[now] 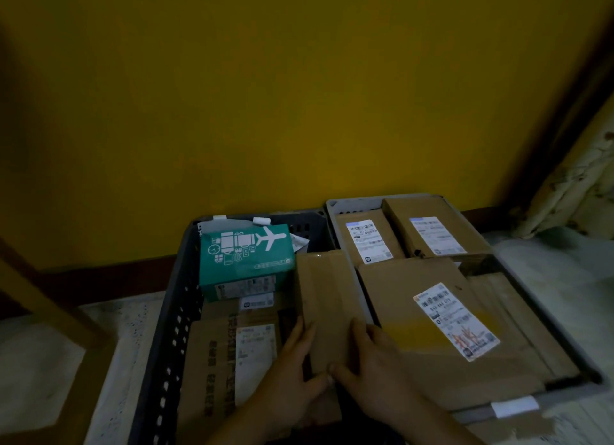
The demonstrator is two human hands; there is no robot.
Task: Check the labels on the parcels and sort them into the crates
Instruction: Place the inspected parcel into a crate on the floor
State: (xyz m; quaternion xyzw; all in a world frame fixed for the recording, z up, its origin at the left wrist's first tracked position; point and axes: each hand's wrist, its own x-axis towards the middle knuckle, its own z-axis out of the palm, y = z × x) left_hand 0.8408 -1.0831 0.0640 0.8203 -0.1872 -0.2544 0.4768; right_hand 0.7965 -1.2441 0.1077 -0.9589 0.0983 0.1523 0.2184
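A plain brown cardboard parcel [327, 298] stands between two crates, and both my hands hold its near end. My left hand [292, 371] grips its left side, thumb on the near edge. My right hand [372, 368] grips the right side. The dark crate [166, 328] on the left holds a teal box with a white plane print [246, 255] and a brown labelled parcel [229, 355]. The light grey crate [335, 205] on the right holds a large parcel with a white label [455, 318] and two labelled parcels [368, 242] behind it.
A yellow wall rises right behind the crates. A wooden leg [43, 295] slants at the left. Pale patterned cloth [578, 185] hangs at the far right. The crates sit on a light speckled floor [43, 361].
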